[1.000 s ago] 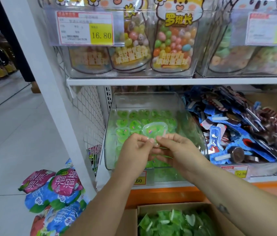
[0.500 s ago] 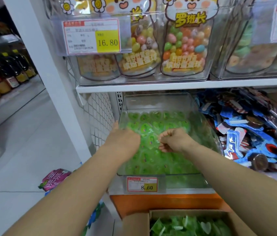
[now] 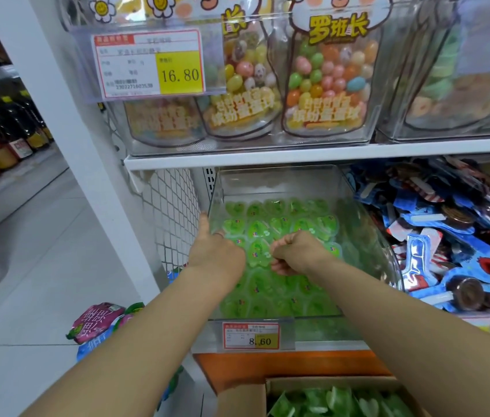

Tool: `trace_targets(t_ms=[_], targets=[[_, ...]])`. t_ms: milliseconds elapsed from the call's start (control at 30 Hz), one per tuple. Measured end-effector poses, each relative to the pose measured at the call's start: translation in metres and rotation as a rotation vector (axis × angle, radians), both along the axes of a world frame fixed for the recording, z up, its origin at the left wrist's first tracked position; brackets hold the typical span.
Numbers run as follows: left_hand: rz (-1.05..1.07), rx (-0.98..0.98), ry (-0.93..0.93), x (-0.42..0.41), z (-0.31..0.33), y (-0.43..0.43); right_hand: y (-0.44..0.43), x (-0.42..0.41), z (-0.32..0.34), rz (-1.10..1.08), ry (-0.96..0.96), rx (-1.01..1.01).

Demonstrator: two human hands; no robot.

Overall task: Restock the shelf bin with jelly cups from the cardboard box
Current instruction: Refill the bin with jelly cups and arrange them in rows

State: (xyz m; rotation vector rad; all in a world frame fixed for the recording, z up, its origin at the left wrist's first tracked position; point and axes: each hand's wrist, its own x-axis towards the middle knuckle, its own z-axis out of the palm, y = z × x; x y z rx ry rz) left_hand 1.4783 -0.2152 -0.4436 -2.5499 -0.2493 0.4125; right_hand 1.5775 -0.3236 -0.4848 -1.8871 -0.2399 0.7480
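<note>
The fingers (image 3: pixel 278 247) of the right hand (image 3: pixel 300 251) are curled tight, with fingertips and thumb closing on the rim of a green jelly cup (image 3: pixel 257 251) in the middle of the clear shelf bin (image 3: pixel 279 169); it looks like a pinch that is seating the cup in its row. The left hand (image 3: pixel 218 254) is at the bin's left wall with its thumb (image 3: pixel 204 225) straight up along the plastic. Its other fingers are hidden behind the back of the hand, so I cannot tell whether they are spread or gripping. The jelly cups (image 3: pixel 281 224) already cover the bin floor from the back wall to the front wall above the price tag (image 3: pixel 251 340), in fairly neat rows, but only about one layer deep, and much of the walls stands bare above them. The cardboard box (image 3: pixel 327 382) below the shelf's front edge still shows a thick heap of green cups (image 3: pixel 338 402). By my judgement the restocking is somewhere in its middle: the base layer is down, and many more trips from box to bin remain.
</note>
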Motion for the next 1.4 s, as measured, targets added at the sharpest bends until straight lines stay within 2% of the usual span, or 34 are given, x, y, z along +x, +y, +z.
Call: trace_targets(t_ms=[200, 433, 533, 667, 767, 867, 967, 1033, 1100, 1200, 1333, 1400], targets=[[0.006, 0.0, -0.006, 0.002, -0.002, 0.001, 0.001, 0.003, -0.003, -0.015, -0.016, -0.034], [-0.007, 0.027, -0.014, 0.0, -0.001, 0.001, 0.001, 0.008, -0.005, 0.037, -0.125, -0.096], [-0.009, 0.007, -0.018, 0.0, 0.001, -0.002, -0.001, 0.008, -0.003, 0.094, -0.166, -0.115], [-0.04, -0.078, -0.123, -0.01, 0.009, -0.007, -0.015, 0.003, 0.006, 0.233, -0.296, -0.222], [-0.082, -0.166, -0.243, -0.026, 0.015, -0.012, -0.032, -0.009, 0.026, 0.246, -0.45, -0.278], [-0.233, -0.309, -0.547, -0.047, 0.011, -0.023, -0.058, -0.035, 0.051, 0.225, -0.661, -0.196], [-0.416, -0.566, -0.885, -0.076, -0.013, -0.047, -0.097, -0.074, 0.061, 0.205, -0.798, -0.026], [-0.448, -0.782, -0.933, -0.097, -0.034, -0.073, -0.127, -0.101, 0.052, 0.23, -0.799, 0.034], [-0.427, -0.894, -0.87, -0.113, -0.062, -0.097, -0.156, -0.123, 0.029, 0.26, -0.767, 0.045], [-0.286, -0.979, -0.685, -0.123, -0.101, -0.122, -0.192, -0.14, -0.021, 0.283, -0.71, -0.065], [-0.04, -0.935, -0.434, -0.128, -0.151, -0.138, -0.229, -0.135, -0.087, 0.362, -0.607, -0.351], [0.075, -1.036, -0.287, -0.129, -0.18, -0.143, -0.246, -0.128, -0.115, 0.447, -0.542, -0.576]])
